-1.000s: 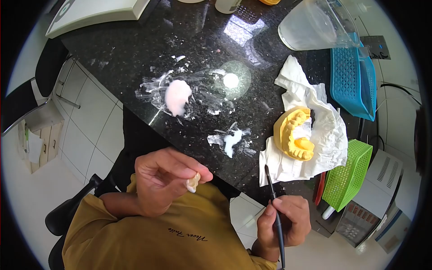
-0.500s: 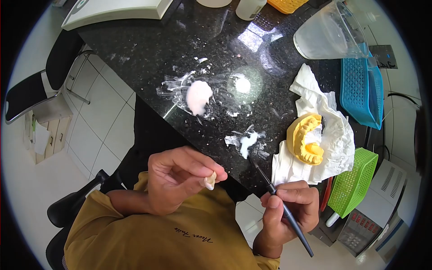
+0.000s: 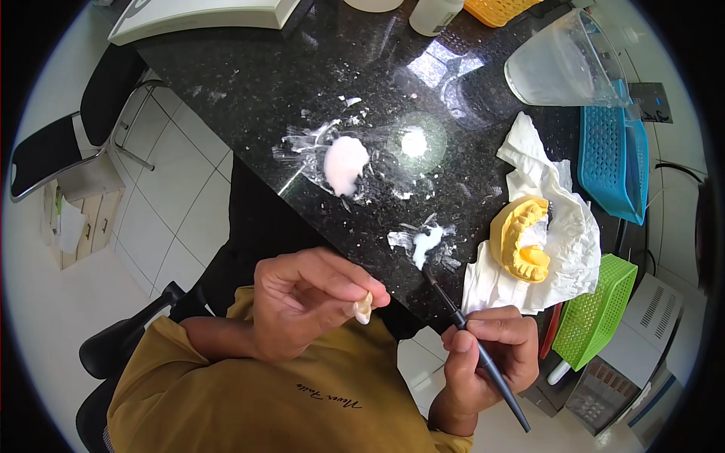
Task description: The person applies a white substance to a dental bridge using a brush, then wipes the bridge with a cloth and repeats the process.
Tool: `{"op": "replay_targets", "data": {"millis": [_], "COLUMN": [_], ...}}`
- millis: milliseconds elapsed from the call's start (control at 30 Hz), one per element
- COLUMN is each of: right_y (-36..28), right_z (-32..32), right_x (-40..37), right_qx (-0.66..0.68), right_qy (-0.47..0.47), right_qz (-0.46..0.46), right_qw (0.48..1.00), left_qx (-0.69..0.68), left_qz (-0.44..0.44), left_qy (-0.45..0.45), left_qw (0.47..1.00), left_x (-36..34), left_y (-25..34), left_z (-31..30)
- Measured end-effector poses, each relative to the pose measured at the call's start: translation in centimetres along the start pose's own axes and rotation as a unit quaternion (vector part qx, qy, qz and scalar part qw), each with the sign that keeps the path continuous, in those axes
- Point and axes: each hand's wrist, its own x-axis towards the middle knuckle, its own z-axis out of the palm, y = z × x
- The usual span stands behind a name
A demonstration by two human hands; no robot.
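Between the thumb and fingers of my left hand (image 3: 313,302) is a small cream-white tooth-shaped piece (image 3: 363,309). My right hand (image 3: 491,355) grips a dark brush (image 3: 483,356), its tip touching or just beside the lower edge of a small white paste patch (image 3: 427,243) on the black speckled counter (image 3: 264,98). Farther up lies a pale pink mound (image 3: 347,164) with white smears around it. To the right, a yellow dental cast (image 3: 519,240) rests on crumpled white tissue (image 3: 574,253).
A clear plastic cup (image 3: 555,68) stands at the upper right, near a blue basket (image 3: 613,162). A green basket (image 3: 596,309) is at the right edge. A white bottle (image 3: 434,16), an orange basket (image 3: 498,9) and a white tray (image 3: 196,21) are at the back.
The counter and its objects have shifted slightly right and down in view. The small piece in my left hand is turned a little differently. Both hands keep their holds.
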Motion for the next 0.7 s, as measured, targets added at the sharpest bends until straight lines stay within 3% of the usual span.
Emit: {"op": "replay_targets", "data": {"millis": [133, 333, 500, 700], "right_y": [-0.3, 1.0, 1.3, 1.3], "right_z": [-0.2, -0.3, 0.8, 0.2], "right_x": [-0.1, -0.4, -1.0, -0.8], "right_qx": [0.053, 0.152, 0.186, 0.14], "right_qy": [0.012, -0.051, -0.021, -0.068], "right_qz": [0.018, -0.194, -0.213, -0.23], "right_qw": [0.998, 0.968, 0.959, 0.961], "left_qx": [-0.004, -0.01, -0.03, -0.007], "left_qz": [0.002, -0.008, 0.004, 0.018], "left_qy": [-0.001, -0.022, -0.039, -0.043], "left_qw": [1.0, 1.0, 0.999, 0.999], "left_x": [0.0, -0.1, -0.1, 0.0], "left_y": [-0.1, -0.1, -0.1, -0.1], "left_z": [0.1, -0.4, -0.5, -0.4]}}
